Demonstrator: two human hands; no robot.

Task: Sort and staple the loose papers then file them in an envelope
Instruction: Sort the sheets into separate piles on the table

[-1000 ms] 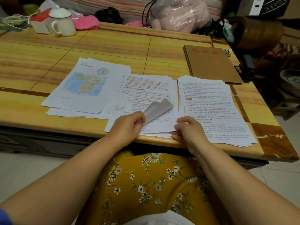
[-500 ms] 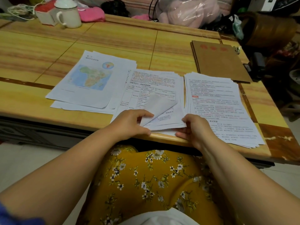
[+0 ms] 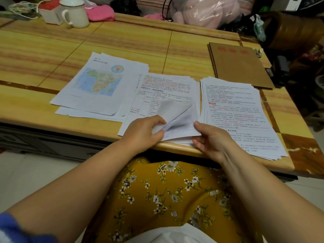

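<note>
Three piles of printed paper lie on the yellow table [image 3: 122, 42]. The left pile [image 3: 98, 85] has a map of Africa on top. At the near edge of the middle pile [image 3: 168, 90], my left hand [image 3: 143, 132] pinches the folded-up lower corners of its top sheets. My right hand [image 3: 210, 139] pinches the lower right corner of the same sheets and lifts it. The right pile [image 3: 235, 109] of text pages lies flat beside my right hand. A brown envelope [image 3: 238, 65] with red characters lies at the back right. No stapler can be made out.
A white lidded mug [image 3: 75, 13] and a red-and-white box [image 3: 50, 14] stand at the back left, with pink cloth [image 3: 100, 12] behind. A plastic bag with a pink thing [image 3: 201, 11] sits at the back. A dark object [image 3: 280, 71] lies right of the envelope.
More sheet corners of the middle pile have been folded up under my left hand. My right hand moved from the table edge to take hold of the pile's lower right corner.
</note>
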